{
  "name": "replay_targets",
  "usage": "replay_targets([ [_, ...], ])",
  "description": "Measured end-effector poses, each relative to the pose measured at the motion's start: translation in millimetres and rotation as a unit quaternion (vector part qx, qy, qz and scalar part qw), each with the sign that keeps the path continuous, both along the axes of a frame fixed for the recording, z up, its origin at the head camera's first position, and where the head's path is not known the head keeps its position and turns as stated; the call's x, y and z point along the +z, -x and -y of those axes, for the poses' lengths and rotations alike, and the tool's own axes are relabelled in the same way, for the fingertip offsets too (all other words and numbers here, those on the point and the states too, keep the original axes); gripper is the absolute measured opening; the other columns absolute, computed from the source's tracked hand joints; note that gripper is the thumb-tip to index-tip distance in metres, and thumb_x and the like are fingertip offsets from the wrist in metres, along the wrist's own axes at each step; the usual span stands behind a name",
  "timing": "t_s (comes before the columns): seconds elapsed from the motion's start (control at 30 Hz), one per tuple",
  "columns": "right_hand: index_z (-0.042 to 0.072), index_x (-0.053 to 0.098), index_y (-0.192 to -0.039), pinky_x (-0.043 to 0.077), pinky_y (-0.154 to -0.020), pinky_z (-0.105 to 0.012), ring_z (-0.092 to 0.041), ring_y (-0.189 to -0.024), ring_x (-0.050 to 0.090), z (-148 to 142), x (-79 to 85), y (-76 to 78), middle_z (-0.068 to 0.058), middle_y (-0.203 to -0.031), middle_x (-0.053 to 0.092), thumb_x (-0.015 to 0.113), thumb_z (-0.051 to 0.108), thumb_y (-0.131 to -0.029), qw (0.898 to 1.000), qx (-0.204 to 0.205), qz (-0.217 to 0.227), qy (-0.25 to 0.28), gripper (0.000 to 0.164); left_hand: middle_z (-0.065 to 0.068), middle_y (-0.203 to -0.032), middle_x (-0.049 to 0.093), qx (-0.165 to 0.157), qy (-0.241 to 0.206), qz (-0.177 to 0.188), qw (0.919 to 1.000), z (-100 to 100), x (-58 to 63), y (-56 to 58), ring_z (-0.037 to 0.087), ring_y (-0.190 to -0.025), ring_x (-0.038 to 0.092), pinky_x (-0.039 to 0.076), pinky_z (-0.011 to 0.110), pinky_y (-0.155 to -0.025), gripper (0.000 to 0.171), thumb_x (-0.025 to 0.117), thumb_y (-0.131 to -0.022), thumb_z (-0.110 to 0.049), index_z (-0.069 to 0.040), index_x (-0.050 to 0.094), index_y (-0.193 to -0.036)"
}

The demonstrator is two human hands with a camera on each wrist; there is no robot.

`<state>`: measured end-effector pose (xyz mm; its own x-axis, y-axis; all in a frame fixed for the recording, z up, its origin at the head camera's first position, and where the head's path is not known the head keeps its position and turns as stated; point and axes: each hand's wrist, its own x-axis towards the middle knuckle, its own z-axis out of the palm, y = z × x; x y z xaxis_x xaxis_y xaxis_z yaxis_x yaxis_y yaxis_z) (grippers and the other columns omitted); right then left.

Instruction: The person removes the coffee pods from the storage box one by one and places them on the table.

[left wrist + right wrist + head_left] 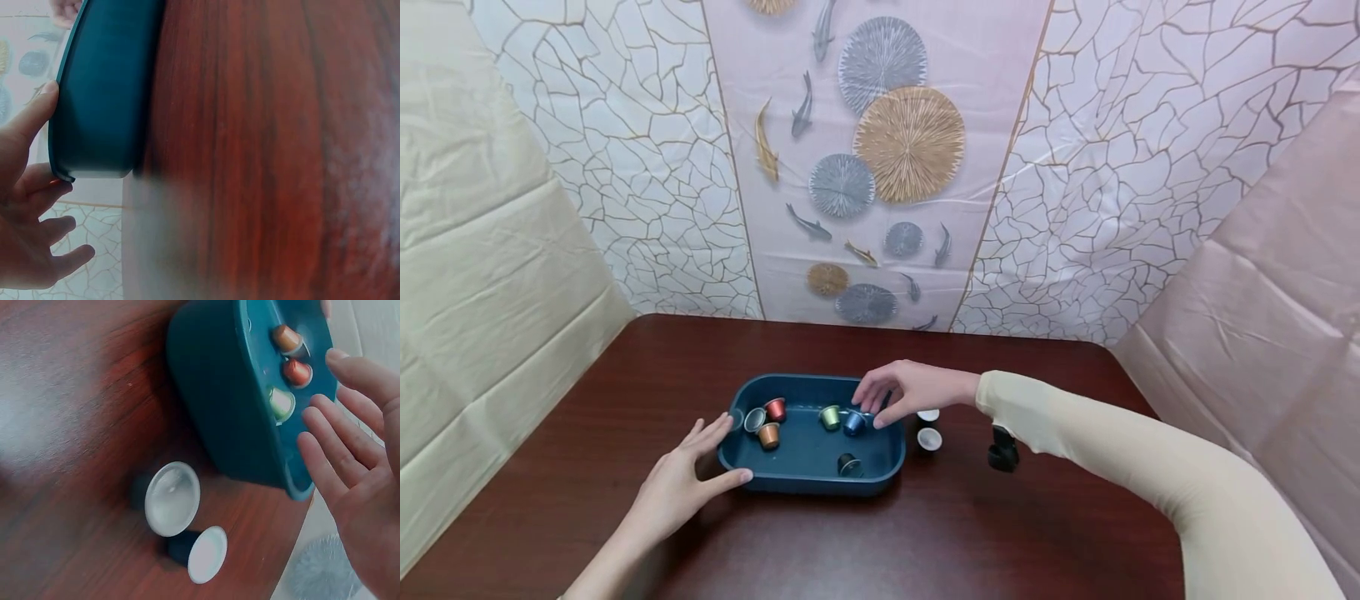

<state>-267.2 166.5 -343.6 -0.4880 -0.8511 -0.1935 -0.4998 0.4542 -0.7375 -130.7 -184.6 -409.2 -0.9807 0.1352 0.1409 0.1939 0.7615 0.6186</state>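
Observation:
A dark blue-green tray (811, 482) holds several coffee capsules. Inside at its left end lie a red capsule (776, 408), an orange capsule (768, 436) and a silver-topped capsule (755, 420). A green capsule (830, 417) and a blue capsule (853, 424) lie to the right, with a black capsule (849, 465) near the front wall. My left hand (672, 486) touches the rim at the tray's left end, thumb and fingers spread around the corner. Over the right end hovers my right hand (913, 388), fingers loosely bent above the blue capsule, with nothing held.
Two dark capsules with pale lids stand outside the tray's right end: a nearer capsule (929, 439) and a farther capsule (928, 415) partly behind my right hand. The dark wooden table (970, 525) ends at a patterned cloth backdrop (865, 250).

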Motion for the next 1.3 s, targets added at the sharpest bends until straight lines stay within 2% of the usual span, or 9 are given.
replay_targets([
  [0.23,0.006,0.06,-0.129,0.054,-0.098,-0.043,-0.026,-0.115,0.064,20,2.6,-0.8,-0.015,-0.125,0.067,0.074,0.018,-0.089,0.997,0.063,0.003,-0.048,0.044,0.009,-0.156,0.043,0.0,-0.005,0.004,1.0,0,-0.8,0.4,0.045,-0.149,0.027,0.038,0.072,-0.101,0.089,0.076,-0.079,-0.055,-0.014,0.043,-0.15],
  [0.53,0.011,0.062,-0.129,0.055,-0.095,-0.029,-0.019,-0.113,0.066,41,-4.2,2.9,-0.007,-0.125,0.067,0.076,0.02,-0.088,0.985,0.126,-0.016,-0.117,0.044,0.008,-0.156,0.044,0.001,-0.005,0.006,1.0,0,-1.6,-0.1,0.045,-0.149,0.027,0.038,0.072,-0.101,0.088,0.076,-0.079,-0.055,-0.015,0.044,-0.15],
  [0.73,0.017,0.063,-0.127,0.054,-0.09,-0.019,-0.015,-0.108,0.069,58,-10.7,-1.2,0.001,-0.126,0.065,0.076,0.022,-0.087,0.976,0.134,-0.013,-0.171,0.042,0.007,-0.156,0.044,0.006,0.002,0.01,0.9999,0,-0.4,-0.6,0.045,-0.149,0.027,0.039,0.073,-0.099,0.088,0.076,-0.078,-0.055,-0.016,0.044,-0.15],
  [0.9,0.02,0.066,-0.123,0.053,-0.089,-0.016,-0.007,-0.096,0.07,64,-15.9,-6.7,0.007,-0.122,0.064,0.075,0.021,-0.088,0.968,0.149,0.004,-0.204,0.037,0.006,-0.156,0.044,0.005,0.003,0.0,1.0,0,-0.4,1.2,0.045,-0.148,0.027,0.037,0.073,-0.101,0.088,0.077,-0.078,-0.055,-0.015,0.045,-0.15],
  [1.3,0.02,0.068,-0.121,0.054,-0.086,-0.016,-0.004,-0.091,0.07,66,-20.2,-6.8,0.009,-0.117,0.065,0.075,0.015,-0.088,0.968,0.157,0.0,-0.197,0.034,0.008,-0.155,0.045,0.004,0.003,-0.007,1.0,0,-1.9,1.7,0.046,-0.148,0.029,0.037,0.073,-0.101,0.085,0.079,-0.079,-0.048,-0.014,0.046,-0.149],
])
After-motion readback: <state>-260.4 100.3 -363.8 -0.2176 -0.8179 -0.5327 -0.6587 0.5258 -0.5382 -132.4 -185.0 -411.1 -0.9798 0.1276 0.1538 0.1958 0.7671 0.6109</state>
